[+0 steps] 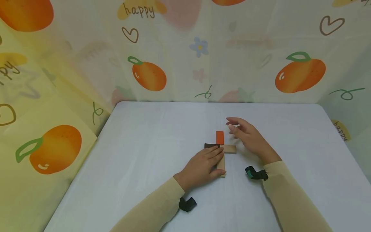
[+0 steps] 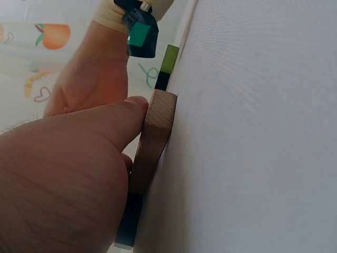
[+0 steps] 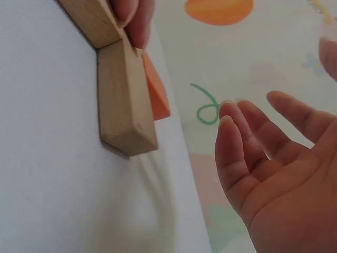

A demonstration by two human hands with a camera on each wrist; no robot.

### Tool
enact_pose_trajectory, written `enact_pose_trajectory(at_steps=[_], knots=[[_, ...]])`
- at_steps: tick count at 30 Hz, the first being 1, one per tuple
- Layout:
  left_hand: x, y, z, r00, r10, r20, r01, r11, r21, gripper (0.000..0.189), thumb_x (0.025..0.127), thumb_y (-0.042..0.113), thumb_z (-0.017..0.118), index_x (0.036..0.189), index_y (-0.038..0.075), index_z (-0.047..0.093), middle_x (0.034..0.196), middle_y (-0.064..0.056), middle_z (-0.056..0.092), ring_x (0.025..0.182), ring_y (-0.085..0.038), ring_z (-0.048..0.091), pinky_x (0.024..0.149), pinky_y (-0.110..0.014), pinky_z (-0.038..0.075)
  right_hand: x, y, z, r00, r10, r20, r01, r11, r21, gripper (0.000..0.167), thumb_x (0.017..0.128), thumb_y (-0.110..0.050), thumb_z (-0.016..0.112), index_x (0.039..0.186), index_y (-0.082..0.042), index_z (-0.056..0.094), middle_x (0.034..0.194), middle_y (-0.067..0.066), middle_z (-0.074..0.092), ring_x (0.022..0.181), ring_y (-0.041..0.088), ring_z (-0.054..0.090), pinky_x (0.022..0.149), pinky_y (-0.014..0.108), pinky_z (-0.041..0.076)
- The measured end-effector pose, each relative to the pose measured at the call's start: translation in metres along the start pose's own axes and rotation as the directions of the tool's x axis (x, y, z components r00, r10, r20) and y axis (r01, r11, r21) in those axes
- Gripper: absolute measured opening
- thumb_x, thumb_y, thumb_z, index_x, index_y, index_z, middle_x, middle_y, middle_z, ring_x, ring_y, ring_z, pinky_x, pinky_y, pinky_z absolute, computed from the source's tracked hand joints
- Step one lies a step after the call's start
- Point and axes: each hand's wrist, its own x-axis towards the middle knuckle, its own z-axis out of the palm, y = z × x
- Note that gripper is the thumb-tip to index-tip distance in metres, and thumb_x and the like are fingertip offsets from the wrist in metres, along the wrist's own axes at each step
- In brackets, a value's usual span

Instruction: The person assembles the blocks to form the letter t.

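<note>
My left hand (image 1: 201, 169) lies over a cross of blocks, fingers extended across their tops. Its thumb touches the near end of a plain wooden block (image 1: 221, 164), seen close in the left wrist view as a wooden block (image 2: 152, 132). A dark block (image 1: 211, 145) forms the left arm, partly under the fingers. Another plain wooden block (image 1: 230, 149) points right, and an orange block (image 1: 220, 137) points away. Above and right of these, my right hand (image 1: 246, 133) hovers with loosely bent fingers and holds nothing. The middle of the cross is hidden.
A white table (image 1: 145, 138) carries the blocks. Behind it hangs a patterned cloth (image 1: 179, 74) with printed oranges. Black wrist cameras sit at both sleeves. Green (image 2: 169, 59) and dark surfaces show beyond the wooden block in the left wrist view.
</note>
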Motion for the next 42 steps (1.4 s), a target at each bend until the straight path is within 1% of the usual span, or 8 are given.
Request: enact_pose_trajectory(at_steps=[9, 12, 17, 19, 25, 29, 36, 42], knots=[[0.0, 0.0, -0.001, 1.0, -0.014, 0.012, 0.014, 1.0, -0.012, 0.072, 0.11, 0.053, 0.063, 0.162, 0.005, 0.052, 0.169, -0.007, 0.043, 0.159, -0.022, 0.035, 0.129, -0.031, 0.018, -0.014, -0.019, -0.021, 0.997, -0.077, -0.012, 0.077, 0.997, 0.03, 0.049, 0.121, -0.031, 0.037, 0.162, -0.008, 0.05, 0.147, 0.017, 0.058, 0.121, 0.045, 0.059, 0.096, 0.031, 0.055], [0.0, 0.001, -0.001, 1.0, -0.017, 0.017, 0.017, 1.0, -0.015, 0.071, 0.11, 0.053, 0.062, 0.162, 0.005, 0.052, 0.169, -0.007, 0.043, 0.159, -0.022, 0.035, 0.129, -0.03, 0.018, -0.02, -0.023, -0.027, 0.995, -0.103, -0.011, 0.103, 0.993, 0.049, 0.049, 0.122, -0.029, 0.035, 0.162, -0.006, 0.049, 0.147, 0.018, 0.058, 0.121, 0.04, 0.059, 0.097, 0.031, 0.054], [0.0, 0.002, -0.001, 1.0, -0.022, 0.022, 0.022, 1.0, -0.015, 0.071, 0.11, 0.052, 0.062, 0.162, 0.005, 0.051, 0.17, -0.007, 0.042, 0.159, -0.022, 0.034, 0.129, -0.03, 0.017, -0.03, -0.026, -0.035, 0.99, -0.138, -0.018, 0.138, 0.99, 0.029, 0.047, 0.122, -0.023, 0.033, 0.162, -0.005, 0.049, 0.145, 0.019, 0.058, 0.118, 0.028, 0.06, 0.097, 0.032, 0.054], [-0.001, 0.002, 0.0, 1.0, -0.021, 0.02, 0.022, 1.0, -0.012, 0.071, 0.11, 0.053, 0.063, 0.162, 0.005, 0.051, 0.17, -0.007, 0.043, 0.159, -0.021, 0.034, 0.129, -0.03, 0.017, -0.035, -0.026, -0.038, 0.989, -0.144, -0.019, 0.144, 0.989, 0.014, 0.046, 0.121, -0.021, 0.033, 0.162, -0.006, 0.049, 0.144, 0.018, 0.058, 0.118, 0.029, 0.06, 0.097, 0.031, 0.054], [-0.001, 0.001, 0.0, 1.0, -0.015, 0.012, 0.015, 1.0, -0.016, 0.071, 0.11, 0.052, 0.063, 0.161, 0.004, 0.052, 0.169, -0.007, 0.044, 0.158, -0.022, 0.035, 0.129, -0.03, 0.018, -0.049, -0.022, -0.044, 0.99, -0.136, -0.031, 0.134, 0.99, -0.038, 0.045, 0.12, -0.018, 0.036, 0.161, -0.008, 0.05, 0.142, 0.01, 0.061, 0.117, 0.03, 0.06, 0.094, 0.026, 0.053], [-0.001, 0.001, 0.0, 1.0, -0.006, 0.005, 0.006, 1.0, -0.015, 0.07, 0.11, 0.051, 0.063, 0.161, 0.004, 0.053, 0.169, -0.008, 0.044, 0.158, -0.022, 0.036, 0.129, -0.031, 0.019, -0.058, -0.015, -0.046, 0.992, -0.121, -0.043, 0.118, 0.991, -0.065, 0.044, 0.119, -0.018, 0.04, 0.16, -0.006, 0.051, 0.14, 0.009, 0.062, 0.115, 0.024, 0.061, 0.093, 0.023, 0.053], [-0.001, 0.0, 0.0, 1.0, -0.011, 0.002, 0.011, 1.0, -0.022, 0.07, 0.111, 0.051, 0.063, 0.161, 0.004, 0.052, 0.169, -0.008, 0.043, 0.158, -0.022, 0.035, 0.129, -0.031, 0.019, -0.077, -0.002, -0.05, 0.993, -0.1, -0.06, 0.094, 0.99, -0.101, 0.043, 0.118, -0.014, 0.046, 0.159, -0.005, 0.053, 0.14, 0.007, 0.063, 0.116, 0.023, 0.062, 0.094, 0.021, 0.052], [-0.001, 0.0, 0.0, 1.0, -0.012, 0.0, 0.012, 1.0, -0.023, 0.07, 0.111, 0.052, 0.062, 0.162, 0.004, 0.052, 0.169, -0.007, 0.043, 0.158, -0.022, 0.035, 0.129, -0.031, 0.019, -0.094, 0.008, -0.054, 0.997, -0.046, -0.069, 0.036, 0.99, -0.137, 0.043, 0.118, -0.015, 0.048, 0.159, -0.004, 0.052, 0.141, 0.014, 0.063, 0.118, 0.016, 0.061, 0.095, 0.014, 0.05]])
